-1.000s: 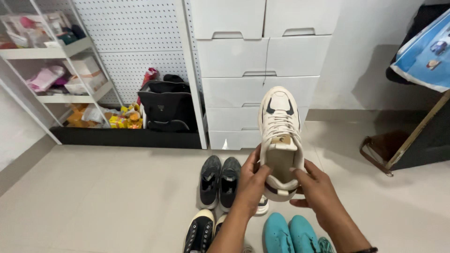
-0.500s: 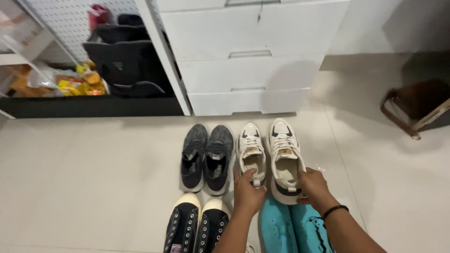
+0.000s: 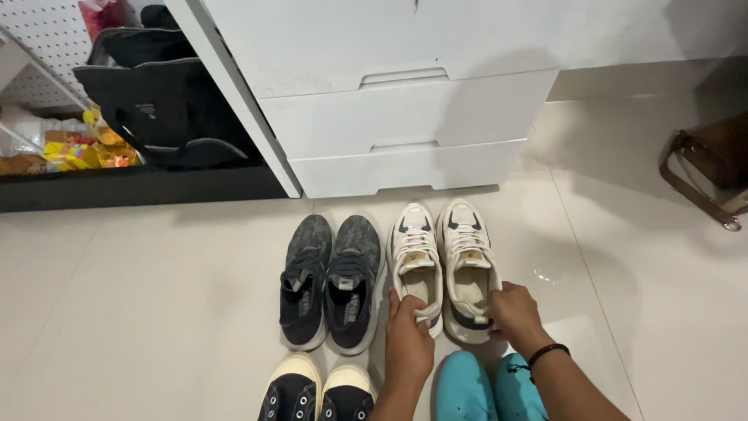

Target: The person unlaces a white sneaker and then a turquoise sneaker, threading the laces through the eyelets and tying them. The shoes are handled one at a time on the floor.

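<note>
2 cream sneakers side by side on floor tiles [image 3: 156, 312]: left sneaker [image 3: 414, 261] heel gripped by left hand [image 3: 408, 335], right sneaker [image 3: 467, 269] heel gripped by right hand [image 3: 513, 312]. Beside: 2 grey sneakers [image 3: 327, 281]. Nearer: 2 black canvas shoes [image 3: 319, 394], 2 teal shoes [image 3: 483, 390]. Behind: white drawer unit [image 3: 405, 125].

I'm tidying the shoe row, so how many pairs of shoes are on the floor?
4: grey pair by the drawers, cream pair beside it under both hands, black pair and turquoise pair at the bottom edge, partly cut off.

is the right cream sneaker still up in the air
No, the right cream sneaker rests on the floor tiles beside its mate, with the right hand at its heel.
</note>
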